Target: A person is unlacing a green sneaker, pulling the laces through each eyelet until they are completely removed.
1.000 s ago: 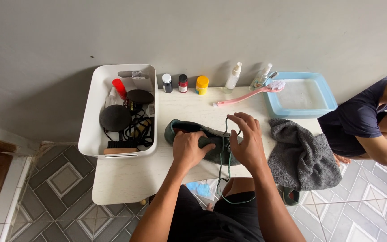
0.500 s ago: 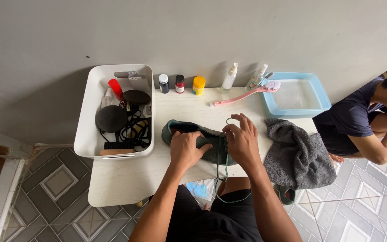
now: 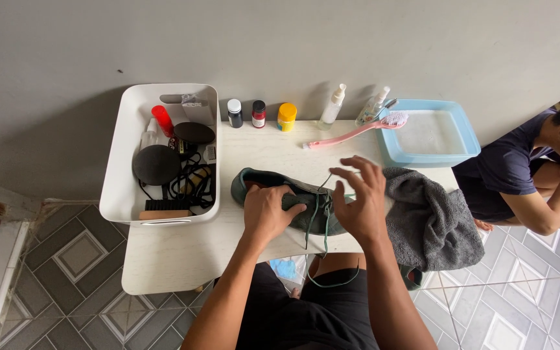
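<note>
A dark green shoe (image 3: 303, 199) lies on its side on the white table (image 3: 176, 253). My left hand (image 3: 267, 210) grips the shoe at its opening, near the heel. My right hand (image 3: 358, 201) hovers over the toe end with its fingers spread. A thin green shoelace (image 3: 324, 227) rises from the eyelets to my right index fingertip, and its other part hangs in a loop over the table's front edge down to my lap.
A grey towel (image 3: 432, 220) lies just right of the shoe. A white basket (image 3: 115, 188) of brushes and cords stands at the left. Small jars (image 3: 258, 113), spray bottles (image 3: 332, 107), a pink brush (image 3: 351, 133) and a blue water tray (image 3: 465, 139) line the back. Another person (image 3: 520, 175) crouches at the right.
My right hand has spread its fingers and lifted a little off the shoe, drawing the lace up. My left hand stays on the shoe.
</note>
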